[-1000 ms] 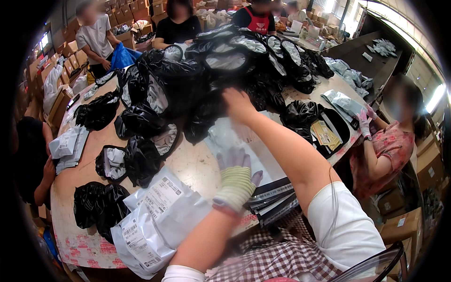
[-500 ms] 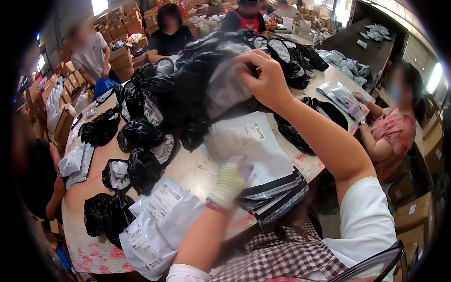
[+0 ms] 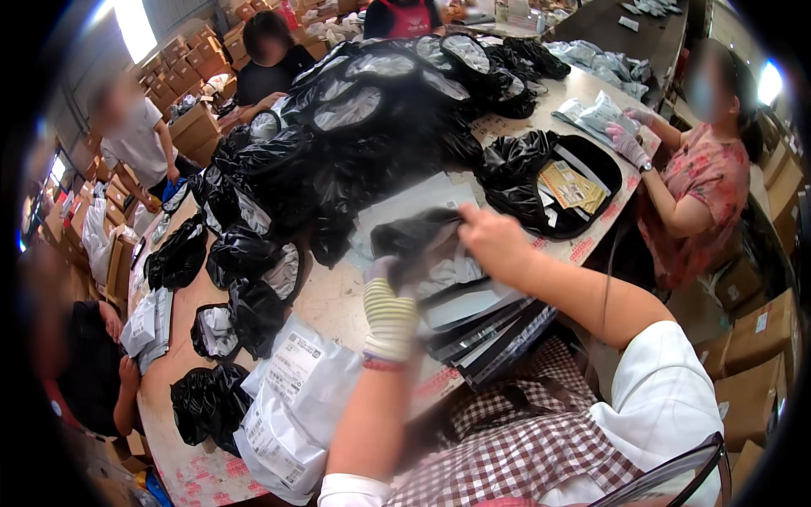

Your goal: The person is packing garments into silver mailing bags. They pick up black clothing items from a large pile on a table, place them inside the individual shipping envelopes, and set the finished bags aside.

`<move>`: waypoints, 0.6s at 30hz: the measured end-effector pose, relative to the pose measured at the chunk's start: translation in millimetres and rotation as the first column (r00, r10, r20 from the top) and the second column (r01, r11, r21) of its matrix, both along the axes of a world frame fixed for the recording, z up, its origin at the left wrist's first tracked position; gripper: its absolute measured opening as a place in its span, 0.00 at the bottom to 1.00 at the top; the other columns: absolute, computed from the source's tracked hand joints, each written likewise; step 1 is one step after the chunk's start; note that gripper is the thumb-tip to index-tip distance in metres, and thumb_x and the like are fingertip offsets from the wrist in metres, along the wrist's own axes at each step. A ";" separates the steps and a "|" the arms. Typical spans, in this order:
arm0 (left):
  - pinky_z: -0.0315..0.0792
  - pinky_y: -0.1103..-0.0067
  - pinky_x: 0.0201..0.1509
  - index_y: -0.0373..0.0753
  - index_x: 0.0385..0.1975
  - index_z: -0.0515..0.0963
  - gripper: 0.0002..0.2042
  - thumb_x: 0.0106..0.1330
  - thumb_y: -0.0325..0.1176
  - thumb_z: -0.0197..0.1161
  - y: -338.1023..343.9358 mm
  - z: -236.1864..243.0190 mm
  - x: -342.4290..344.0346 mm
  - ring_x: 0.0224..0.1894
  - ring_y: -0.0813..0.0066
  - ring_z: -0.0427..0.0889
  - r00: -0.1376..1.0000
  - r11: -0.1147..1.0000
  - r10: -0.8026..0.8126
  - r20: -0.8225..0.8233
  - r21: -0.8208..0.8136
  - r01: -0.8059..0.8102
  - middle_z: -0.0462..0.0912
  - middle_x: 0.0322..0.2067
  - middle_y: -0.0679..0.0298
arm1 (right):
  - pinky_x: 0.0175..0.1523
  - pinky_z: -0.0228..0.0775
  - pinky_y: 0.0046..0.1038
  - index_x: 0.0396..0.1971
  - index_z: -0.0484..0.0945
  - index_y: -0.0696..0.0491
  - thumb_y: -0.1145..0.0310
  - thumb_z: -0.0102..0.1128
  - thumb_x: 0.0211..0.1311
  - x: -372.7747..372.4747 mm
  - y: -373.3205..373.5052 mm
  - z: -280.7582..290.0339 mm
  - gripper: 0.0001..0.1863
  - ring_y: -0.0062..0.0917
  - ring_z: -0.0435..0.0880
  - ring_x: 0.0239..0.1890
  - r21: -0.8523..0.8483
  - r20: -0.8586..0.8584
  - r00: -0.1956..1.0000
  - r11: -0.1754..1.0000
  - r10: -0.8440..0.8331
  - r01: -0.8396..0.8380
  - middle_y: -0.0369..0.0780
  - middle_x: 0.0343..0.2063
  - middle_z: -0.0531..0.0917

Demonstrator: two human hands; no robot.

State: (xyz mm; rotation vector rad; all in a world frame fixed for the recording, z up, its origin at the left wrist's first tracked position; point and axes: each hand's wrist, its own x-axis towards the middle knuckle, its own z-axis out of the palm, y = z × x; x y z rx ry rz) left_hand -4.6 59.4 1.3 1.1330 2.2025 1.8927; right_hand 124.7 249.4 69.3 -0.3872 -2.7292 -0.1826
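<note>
My right hand (image 3: 490,237) is closed on a blurred black bundle (image 3: 410,232) with pale lining, held over a stack of grey mailers (image 3: 465,308) with black strips at their near ends. My left hand (image 3: 389,308), in a striped glove, is at the bundle's left side, its fingertips smeared by motion. Labelled white parcels (image 3: 287,397) lie beside my left forearm, next to a crumpled black bag (image 3: 203,401). A large heap of black bags with pale insides (image 3: 363,110) covers the far side of the table (image 3: 338,287).
A co-worker (image 3: 693,194) at the right holds a white parcel (image 3: 591,110) in gloved hands; an open black bag with cards (image 3: 557,190) lies nearby. Other people stand left and behind. A dark conveyor (image 3: 612,34) runs at the back right; cardboard boxes (image 3: 752,389) surround the table.
My right hand has come down from the heap toward me with a black bundle now in it. My left hand has lifted from the mailers to the bundle's side. The view has tilted.
</note>
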 end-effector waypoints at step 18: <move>0.75 0.63 0.53 0.33 0.36 0.77 0.11 0.60 0.29 0.73 -2.4 -1.4 0.9 0.46 0.52 0.79 0.953 0.966 -0.063 -0.296 -0.257 -0.016 0.78 0.44 0.52 | 0.84 0.34 0.49 0.76 0.62 0.58 0.49 0.54 0.76 -3.8 -20.1 -77.5 0.38 0.38 0.52 0.83 -0.205 0.012 0.973 0.953 0.229 -0.222 0.50 0.77 0.64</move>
